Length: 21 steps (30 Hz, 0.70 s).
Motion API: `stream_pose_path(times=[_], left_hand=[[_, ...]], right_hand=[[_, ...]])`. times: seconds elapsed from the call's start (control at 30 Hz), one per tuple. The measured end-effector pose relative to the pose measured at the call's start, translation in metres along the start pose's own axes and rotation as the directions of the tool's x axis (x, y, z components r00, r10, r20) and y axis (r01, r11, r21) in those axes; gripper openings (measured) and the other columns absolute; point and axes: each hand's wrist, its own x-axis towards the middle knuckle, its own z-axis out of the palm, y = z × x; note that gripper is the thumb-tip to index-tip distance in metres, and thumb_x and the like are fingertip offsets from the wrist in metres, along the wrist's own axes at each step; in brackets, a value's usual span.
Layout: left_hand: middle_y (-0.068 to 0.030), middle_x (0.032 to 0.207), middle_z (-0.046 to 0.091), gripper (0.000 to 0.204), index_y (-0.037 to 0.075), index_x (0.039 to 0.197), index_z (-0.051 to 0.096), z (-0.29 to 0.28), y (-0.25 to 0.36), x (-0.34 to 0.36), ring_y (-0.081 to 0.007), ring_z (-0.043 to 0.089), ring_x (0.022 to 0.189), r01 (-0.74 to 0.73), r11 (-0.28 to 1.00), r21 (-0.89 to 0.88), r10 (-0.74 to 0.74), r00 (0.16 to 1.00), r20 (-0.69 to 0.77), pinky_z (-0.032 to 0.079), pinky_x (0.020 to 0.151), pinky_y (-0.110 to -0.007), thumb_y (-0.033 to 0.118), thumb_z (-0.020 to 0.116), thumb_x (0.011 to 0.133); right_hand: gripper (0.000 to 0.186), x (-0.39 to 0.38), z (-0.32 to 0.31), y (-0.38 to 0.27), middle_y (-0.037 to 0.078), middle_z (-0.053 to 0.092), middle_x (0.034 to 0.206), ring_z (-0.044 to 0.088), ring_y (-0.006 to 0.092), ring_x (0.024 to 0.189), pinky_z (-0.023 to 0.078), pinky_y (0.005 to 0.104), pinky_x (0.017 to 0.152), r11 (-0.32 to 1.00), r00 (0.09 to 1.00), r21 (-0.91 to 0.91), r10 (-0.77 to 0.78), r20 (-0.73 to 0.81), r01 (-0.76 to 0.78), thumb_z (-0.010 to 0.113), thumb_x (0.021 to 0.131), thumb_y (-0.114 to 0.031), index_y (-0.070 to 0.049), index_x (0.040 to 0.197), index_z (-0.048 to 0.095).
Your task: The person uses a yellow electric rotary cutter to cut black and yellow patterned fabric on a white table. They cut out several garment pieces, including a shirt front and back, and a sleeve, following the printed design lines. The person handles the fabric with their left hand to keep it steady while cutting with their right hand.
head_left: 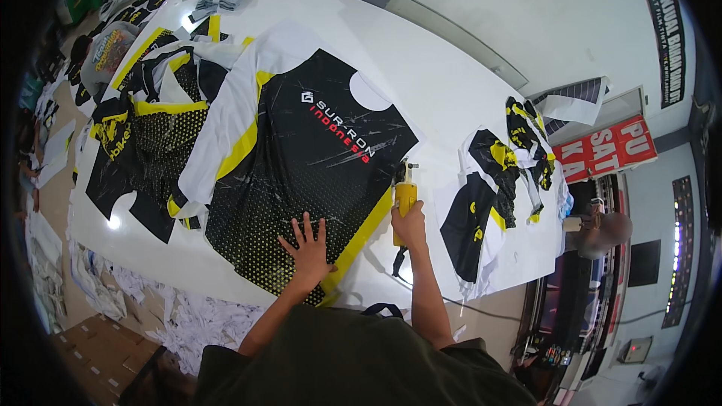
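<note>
In the head view, a white worktop (pixel 376 34) carries a dotted black fabric panel (pixel 301 135) at its middle, with a yellow strip along the panel's lower right edge. The left hand (pixel 307 252) lies on the panel's lower part, fingers spread and released, gripping nothing. The right hand (pixel 410 225) has its fingers clenched around a yellow handheld power tool (pixel 404 199), positioned at the panel's right edge. A white fabric piece (pixel 203 154) adjoins the panel on the left; beyond it, a heap of black, yellow and white pieces (pixel 169 124) occupies the worktop's left end. Further cut pieces (pixel 481 214) lie to the right of the tool, separated from it by bare surface. A grey folded bundle (pixel 218 0) rests near the far edge. White scraps (pixel 207 323) cover the floor beside a cardboard box (pixel 105 353). A dark cable (pixel 485 313) crosses the lower right area. The wearer's dark garment (pixel 361 365) blocks part of the near edge. The tool's contact with the fabric cannot be determined. Overlapping layers conceal individual outlines in the heap. A machine (pixel 575 316) at right is partly obscured, and the fisheye rim cuts off the surroundings.
</note>
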Motion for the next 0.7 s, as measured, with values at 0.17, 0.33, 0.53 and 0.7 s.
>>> stream_pose_path(times=[0.17, 0.33, 0.53, 0.7], left_hand=[[-0.0246, 0.174, -0.010, 0.140, 0.016, 0.169, 0.014, -0.004, -0.001, -0.003, -0.0547, -0.010, 0.157, -0.023, 1.000, -0.005, 0.022, 1.000, -0.010, 0.005, 0.108, -0.090, 0.047, 0.097, 0.061], [-0.0247, 0.174, -0.006, 0.134, 0.013, 0.168, 0.018, -0.011, 0.000, -0.003, -0.0545, -0.006, 0.158, -0.011, 1.000, -0.001, 0.011, 1.000, 0.023, 0.005, 0.110, -0.089, 0.046, 0.096, 0.065], [-0.0253, 0.174, -0.005, 0.131, 0.013, 0.168, 0.018, -0.005, -0.001, -0.001, -0.0548, -0.005, 0.158, -0.014, 1.000, 0.012, 0.014, 1.000, 0.003, 0.004, 0.110, -0.089, 0.046, 0.095, 0.067], [-0.0257, 0.174, -0.003, 0.131, 0.013, 0.168, 0.021, -0.011, -0.001, -0.002, -0.0546, -0.004, 0.158, -0.012, 1.000, 0.013, 0.011, 1.000, 0.028, 0.004, 0.109, -0.089, 0.047, 0.096, 0.065]], right_hand=[[0.057, 0.013, 0.010, -0.009, 0.041, 0.068, 0.105, 0.071, 0.0542, 0.095, 0.059, 0.0552, 0.083, 0.999, 0.997, -0.015, 0.052, -0.050, -0.053, 0.069, 0.092, -0.034, 0.008, 0.118, 0.042], [0.060, 0.028, 0.017, -0.017, 0.040, 0.068, 0.108, 0.071, 0.0532, 0.099, 0.058, 0.0548, 0.087, 0.995, 0.992, -0.021, 0.096, -0.083, -0.098, 0.069, 0.091, -0.036, 0.009, 0.121, 0.042], [0.069, 0.050, 0.023, -0.017, 0.042, 0.066, 0.112, 0.070, 0.0530, 0.103, 0.058, 0.0528, 0.089, 0.996, 0.984, -0.001, 0.093, -0.149, -0.094, 0.071, 0.091, -0.040, 0.014, 0.122, 0.042], [0.074, 0.077, 0.028, -0.020, 0.043, 0.065, 0.118, 0.069, 0.0524, 0.106, 0.058, 0.0515, 0.091, 0.991, 0.974, 0.001, 0.130, -0.186, -0.132, 0.072, 0.089, -0.042, 0.016, 0.124, 0.042]])
